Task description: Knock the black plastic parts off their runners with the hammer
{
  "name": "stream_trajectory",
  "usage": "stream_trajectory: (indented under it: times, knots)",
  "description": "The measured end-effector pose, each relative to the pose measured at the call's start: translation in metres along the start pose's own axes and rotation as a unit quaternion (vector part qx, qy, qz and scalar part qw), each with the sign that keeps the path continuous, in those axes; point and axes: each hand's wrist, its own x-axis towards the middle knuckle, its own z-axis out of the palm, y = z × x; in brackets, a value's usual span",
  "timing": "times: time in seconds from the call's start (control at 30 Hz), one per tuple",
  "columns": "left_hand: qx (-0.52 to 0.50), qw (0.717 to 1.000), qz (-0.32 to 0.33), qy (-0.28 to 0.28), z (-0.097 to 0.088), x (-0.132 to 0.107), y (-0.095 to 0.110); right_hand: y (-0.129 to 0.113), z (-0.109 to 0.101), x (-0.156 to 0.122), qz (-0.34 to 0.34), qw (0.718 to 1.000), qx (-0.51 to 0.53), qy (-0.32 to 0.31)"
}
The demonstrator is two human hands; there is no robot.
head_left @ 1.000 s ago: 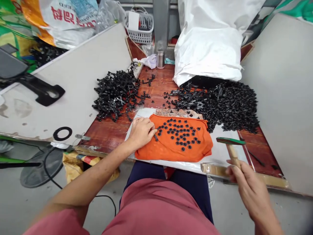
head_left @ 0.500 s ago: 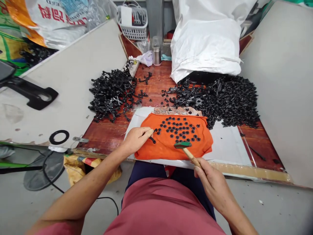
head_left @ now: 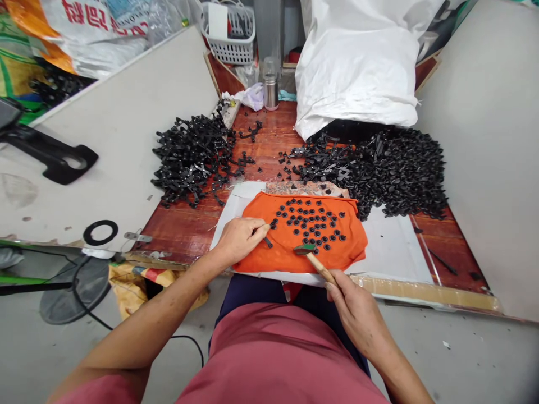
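My left hand [head_left: 241,238] is closed, thumb and fingertips pinching a small black strip [head_left: 268,242] at the left of an orange cloth [head_left: 269,261]. Its far end is partly covered by the fingers. In my right hand [head_left: 351,306] is the wooden handle of a hammer [head_left: 306,250] with a green-and-dark head. That head hangs over the front middle of the cloth. Several small round black caps with stems [head_left: 310,225] stand spread over the cloth, right of my left fingers. A speckled stone slab [head_left: 290,187] shows behind the cloth.
A heap of black strips [head_left: 191,160] lies on the left of the red-brown table [head_left: 269,132]. Black caps [head_left: 404,174] pile up on the right, below a white sack [head_left: 357,78]. A metal flask [head_left: 271,92] and a grey basket [head_left: 231,39] stand at the back. Pale boards flank both sides.
My left hand has shifted slightly right with the strip, toward the nearest caps. The hammer has moved a little to the left along with my right hand.
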Motion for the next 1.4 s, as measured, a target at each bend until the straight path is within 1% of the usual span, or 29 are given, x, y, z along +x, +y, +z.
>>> stream_trajectory:
  times: [0.13, 0.3, 0.4, 0.67, 0.83, 0.93, 1.0, 1.07, 1.13, 1.23, 1.33, 1.4]
  knots:
    - [0.011, 1.000, 0.002, 0.002, 0.001, 0.001, -0.002, 0.002, 0.001, 0.001, 0.004, 1.000, -0.003, 0.001]
    - [-0.041, 0.999, -0.013, 0.008, -0.002, 0.002, -0.003, 0.003, 0.002, 0.002, 0.005, 1.000, -0.003, -0.002]
    - [-0.050, 0.999, -0.014, 0.010, -0.003, 0.002, -0.003, 0.003, 0.002, 0.002, 0.004, 1.000, -0.007, -0.003]
    - [0.003, 1.000, 0.004, 0.003, 0.001, 0.002, -0.002, 0.004, 0.002, 0.003, 0.004, 1.000, -0.016, -0.007]
    - [0.037, 0.999, -0.006, -0.001, 0.001, 0.002, -0.001, 0.002, 0.002, 0.003, -0.009, 1.000, -0.015, -0.006]
    - [0.058, 0.998, -0.020, -0.007, 0.001, 0.003, 0.002, 0.000, -0.002, 0.003, -0.020, 0.999, -0.028, 0.001]
    - [0.070, 0.997, -0.029, -0.016, 0.000, 0.003, 0.004, -0.004, -0.007, 0.004, -0.032, 0.998, -0.045, 0.012]
    - [0.074, 0.996, -0.026, -0.032, -0.001, 0.003, 0.004, -0.011, -0.014, 0.008, -0.053, 0.996, -0.060, 0.037]
    - [0.066, 0.997, -0.015, -0.045, -0.002, 0.002, 0.002, -0.022, -0.021, 0.014, -0.079, 0.992, -0.068, 0.065]
    - [0.049, 0.998, -0.001, -0.048, -0.003, 0.002, -0.002, -0.043, -0.028, 0.027, -0.124, 0.983, -0.097, 0.095]
    - [0.045, 0.998, 0.008, -0.049, -0.003, 0.003, -0.006, -0.062, -0.027, 0.040, -0.163, 0.968, -0.139, 0.131]
    - [0.047, 0.997, 0.020, -0.052, -0.004, 0.004, -0.008, -0.070, -0.020, 0.049, -0.169, 0.961, -0.159, 0.150]
